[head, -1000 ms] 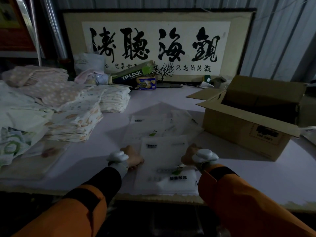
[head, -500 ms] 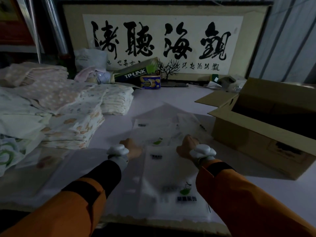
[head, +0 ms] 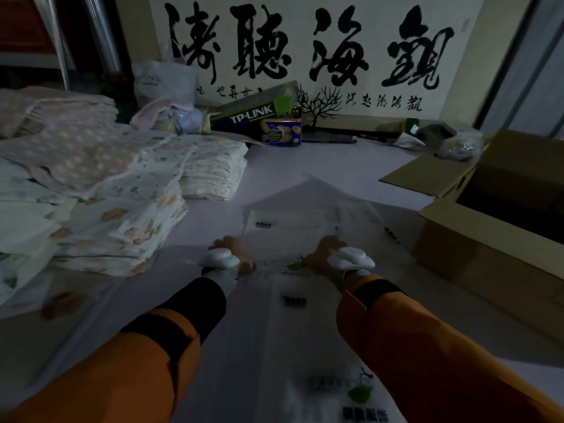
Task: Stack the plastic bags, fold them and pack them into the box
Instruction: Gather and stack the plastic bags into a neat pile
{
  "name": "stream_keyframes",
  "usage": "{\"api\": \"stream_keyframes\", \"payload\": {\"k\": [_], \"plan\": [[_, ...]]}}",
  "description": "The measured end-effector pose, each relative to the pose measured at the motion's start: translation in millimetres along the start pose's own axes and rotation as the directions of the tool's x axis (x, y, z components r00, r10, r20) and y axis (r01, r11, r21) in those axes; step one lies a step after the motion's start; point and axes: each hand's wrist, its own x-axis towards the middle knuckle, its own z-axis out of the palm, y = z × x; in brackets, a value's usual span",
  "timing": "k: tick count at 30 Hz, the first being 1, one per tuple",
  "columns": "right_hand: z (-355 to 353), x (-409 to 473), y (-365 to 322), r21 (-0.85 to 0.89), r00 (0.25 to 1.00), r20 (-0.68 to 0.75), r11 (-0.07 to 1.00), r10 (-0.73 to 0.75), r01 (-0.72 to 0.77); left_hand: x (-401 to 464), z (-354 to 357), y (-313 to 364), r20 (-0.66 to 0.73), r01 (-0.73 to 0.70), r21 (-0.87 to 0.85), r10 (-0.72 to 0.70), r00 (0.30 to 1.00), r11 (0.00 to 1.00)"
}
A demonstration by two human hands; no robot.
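Head view: plastic bags (head: 293, 236) under both hands' fingers (head: 325, 244)

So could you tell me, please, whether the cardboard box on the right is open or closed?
Open. The cardboard box has its flaps folded outward, and its dark interior shows; whether anything lies inside, I cannot tell.

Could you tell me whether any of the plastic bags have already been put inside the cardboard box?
No: the plastic bags lie flat on the table, while the visible part of the open cardboard box shows only dark interior.
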Motion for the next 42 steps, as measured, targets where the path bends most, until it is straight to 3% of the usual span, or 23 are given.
{"api": "stream_keyframes", "payload": {"k": [4,12,20,24,31,42], "plan": [[3,8,0,0.002,1.0,-0.012,1.0,-0.02,0.02,10,2,3,-0.017,0.043,-0.093,-0.045,0.999,0.995],[8,13,-7,0.179,0.99,-0.137,0.984,0.024,0.001,10,1,-3,-0.032,0.038,-0.269,-0.048,0.998,0.963],[-8,0,-30,0.236,0.915,-0.353,0.927,-0.196,0.29,-10,-29,14,-0.212,-0.194,-0.439,0.108,0.971,0.878],[-26,-17,-36,0.228,0.877,-0.448,0.926,-0.175,0.301,-26,-44,21,-0.311,-0.31,-0.429,0.183,0.933,0.848],[-60,-71,-23,0.268,0.871,-0.474,0.92,-0.133,0.287,-61,-54,30,-0.249,-0.312,-0.437,0.22,0.943,0.843],[-65,-136,32,0.323,0.916,-0.4,0.929,-0.037,0.179,-126,-18,37,-0.151,-0.304,-0.471,0.264,0.953,0.828]]}}
